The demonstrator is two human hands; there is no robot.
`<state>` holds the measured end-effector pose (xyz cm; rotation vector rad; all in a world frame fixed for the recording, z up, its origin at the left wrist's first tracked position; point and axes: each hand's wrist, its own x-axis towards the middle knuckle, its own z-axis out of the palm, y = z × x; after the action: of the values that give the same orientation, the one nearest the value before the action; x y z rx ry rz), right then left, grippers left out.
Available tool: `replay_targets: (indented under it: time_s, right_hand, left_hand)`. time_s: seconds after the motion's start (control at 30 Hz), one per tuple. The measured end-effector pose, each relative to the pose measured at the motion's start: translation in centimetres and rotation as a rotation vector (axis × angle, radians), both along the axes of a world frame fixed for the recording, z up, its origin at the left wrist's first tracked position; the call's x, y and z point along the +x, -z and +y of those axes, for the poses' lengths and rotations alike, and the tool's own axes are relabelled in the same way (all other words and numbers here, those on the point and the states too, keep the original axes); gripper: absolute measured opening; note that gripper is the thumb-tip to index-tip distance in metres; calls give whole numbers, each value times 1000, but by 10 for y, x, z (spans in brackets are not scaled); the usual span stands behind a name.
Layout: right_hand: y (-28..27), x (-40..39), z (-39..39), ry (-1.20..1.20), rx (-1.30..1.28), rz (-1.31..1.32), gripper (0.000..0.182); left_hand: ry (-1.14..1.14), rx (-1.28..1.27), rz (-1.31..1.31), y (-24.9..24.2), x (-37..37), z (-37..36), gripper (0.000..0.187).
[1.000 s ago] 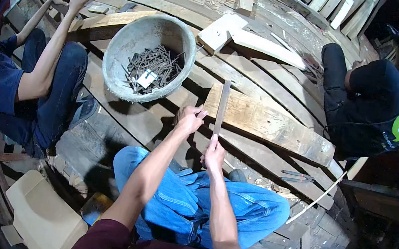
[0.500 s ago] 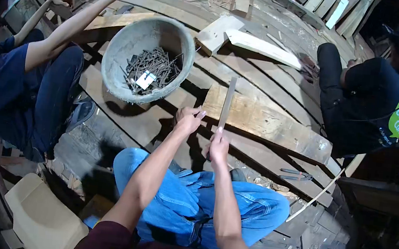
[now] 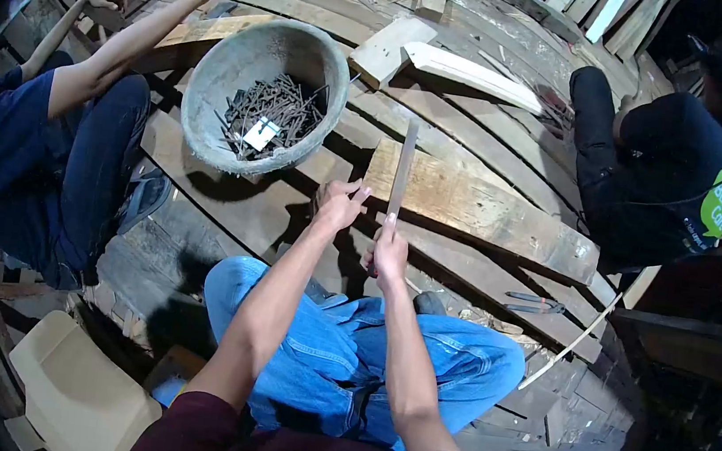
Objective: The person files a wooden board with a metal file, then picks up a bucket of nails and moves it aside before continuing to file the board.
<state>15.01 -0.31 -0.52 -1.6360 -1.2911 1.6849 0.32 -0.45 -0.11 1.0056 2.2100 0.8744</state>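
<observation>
My right hand (image 3: 387, 251) is wrapped round the lower end of a long, flat, straight metal blade (image 3: 403, 166), which points away from me and overlaps the left part of a thick wooden beam (image 3: 488, 206). My left hand (image 3: 341, 204) is closed, its thumb lying along the curled fingers, just beside the beam's left end. I cannot tell what the left fingers hold. Beyond my left hand stands a round grey tub (image 3: 200, 109) with a heap of rusty nails (image 3: 278, 107) and a small white packet (image 3: 261, 133) in it.
Pliers (image 3: 534, 304) lie to the right on the planks. A person (image 3: 39, 162) sits at left with an arm raised; another person (image 3: 670, 172) sits at right. Pale boards (image 3: 471, 76) lie beyond the beam. A beige plastic piece (image 3: 80, 389) is at lower left.
The blade and my right hand have shifted slightly left and up in view, along with most of the scene. Both hands keep their grip shape.
</observation>
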Motion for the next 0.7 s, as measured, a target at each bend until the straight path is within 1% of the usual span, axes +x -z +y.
replay_targets:
  time_s: [0.03,0.07,0.1,0.13,0.17,0.23,0.3,0.37,0.4,0.43,0.53,0.63,0.7]
  right_hand:
    - [4,1,-7,-22,65,-64,58]
    - [38,6,-17,-16,182,-75,58]
    - [50,11,-31,-11,148,-51,58]
    - [52,14,-40,8,100,-77,57]
    - [19,12,-41,11,-30,-46,55]
    - [31,9,-39,18,-14,-74,54]
    - [1,8,-39,4,-63,-43,55]
    - [-3,8,-40,2,-59,-43,55]
    - [-7,8,-41,16,-79,-69,56]
    - [-2,10,-41,15,-41,-76,56]
    - [2,12,-51,17,-49,-62,55]
    - [13,15,-63,18,-47,-50,55]
    - [16,17,-64,27,-99,13,55]
  left_hand:
    - [-2,7,-5,7,-2,2,37]
    - [12,56,88,18,-4,2,38]
    - [5,-3,-109,-15,1,0,39]
    - [22,21,-129,-7,1,0,39]
    - [30,47,-143,8,-3,1,40]
    - [-9,34,-100,23,0,4,40]
    - [-5,18,-7,10,-1,1,33]
    - [-14,13,-113,22,-4,3,34]
    - [-13,-13,-114,18,-4,3,35]
    - [17,42,-19,11,-1,1,37]
    - [-6,70,-158,17,-3,2,38]
    - [-25,59,-155,24,-3,3,38]
    - [-34,75,-151,29,-2,4,38]
